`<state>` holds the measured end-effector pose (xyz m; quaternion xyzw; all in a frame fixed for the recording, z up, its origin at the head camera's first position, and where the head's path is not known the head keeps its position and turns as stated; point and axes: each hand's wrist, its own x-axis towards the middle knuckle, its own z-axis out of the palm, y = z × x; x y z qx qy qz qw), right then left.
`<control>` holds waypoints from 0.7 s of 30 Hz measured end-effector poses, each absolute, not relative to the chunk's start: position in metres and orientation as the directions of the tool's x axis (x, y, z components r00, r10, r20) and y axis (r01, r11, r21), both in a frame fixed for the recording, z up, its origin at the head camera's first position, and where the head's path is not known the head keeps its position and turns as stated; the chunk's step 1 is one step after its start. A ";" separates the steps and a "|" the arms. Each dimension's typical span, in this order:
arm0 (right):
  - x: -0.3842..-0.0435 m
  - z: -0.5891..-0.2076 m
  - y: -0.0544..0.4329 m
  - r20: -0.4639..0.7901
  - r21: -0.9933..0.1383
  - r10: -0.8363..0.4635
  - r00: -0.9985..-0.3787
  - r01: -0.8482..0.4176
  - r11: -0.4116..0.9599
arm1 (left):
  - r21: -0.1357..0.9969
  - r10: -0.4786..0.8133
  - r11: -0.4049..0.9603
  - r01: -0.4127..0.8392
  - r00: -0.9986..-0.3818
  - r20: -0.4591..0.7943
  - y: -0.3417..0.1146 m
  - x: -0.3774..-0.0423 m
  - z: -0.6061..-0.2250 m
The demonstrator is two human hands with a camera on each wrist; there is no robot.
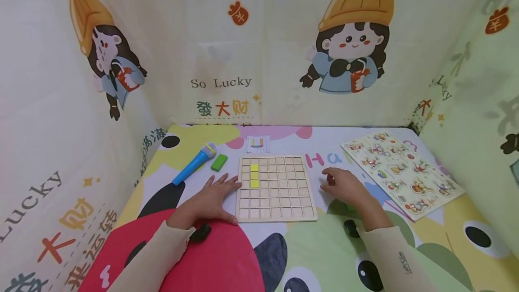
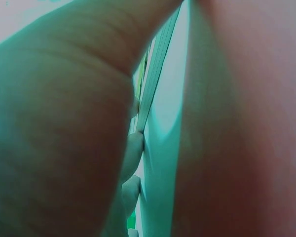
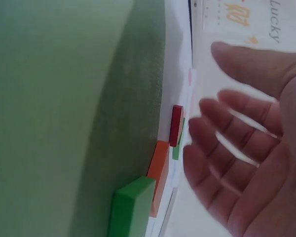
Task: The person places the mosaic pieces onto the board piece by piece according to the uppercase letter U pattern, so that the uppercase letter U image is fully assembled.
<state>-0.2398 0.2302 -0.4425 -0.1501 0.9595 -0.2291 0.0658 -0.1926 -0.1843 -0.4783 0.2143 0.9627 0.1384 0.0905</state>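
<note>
A wooden grid board (image 1: 279, 204) lies in the middle of the table, with yellow squares (image 1: 254, 175) in a column near its left side. My left hand (image 1: 212, 202) rests at the board's left edge, fingers spread and thumb near the lower corner; its wrist view shows fingertips (image 2: 133, 155) against the edge. Right of the board, my right hand (image 1: 346, 187) hovers with loosely bent fingers. The right wrist view shows its palm (image 3: 256, 177) bare, beside a green block (image 3: 133, 205), an orange block (image 3: 159, 173) and a red block (image 3: 176, 126) on the table.
Behind my left hand lie a blue toy microphone (image 1: 194, 163) and a green block (image 1: 219, 162). A small card (image 1: 258, 144) with a coloured grid pattern sits behind the board. A picture puzzle board (image 1: 401, 170) occupies the right side. Printed cloth (image 1: 284, 57) walls the table's back and sides.
</note>
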 end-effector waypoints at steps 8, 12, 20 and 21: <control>-0.240 -0.448 0.242 -0.121 -0.399 -0.145 -0.982 -0.085 0.913 | 0.315 0.454 0.859 0.403 -0.885 -0.106 -0.183 -0.191 -0.477; -0.241 -0.448 0.243 -0.168 -0.372 -0.098 -0.981 -0.030 0.928 | 0.308 0.443 0.866 0.393 -0.890 -0.110 -0.184 -0.191 -0.477; -0.245 -0.448 0.240 -0.177 -0.363 -0.141 -0.974 -0.069 0.929 | 0.303 0.430 0.873 0.383 -0.897 -0.105 -0.185 -0.195 -0.481; -0.245 -0.449 0.239 -0.174 -0.362 -0.159 -0.972 -0.087 0.928 | 0.302 0.429 0.873 0.383 -0.897 -0.105 -0.185 -0.195 -0.482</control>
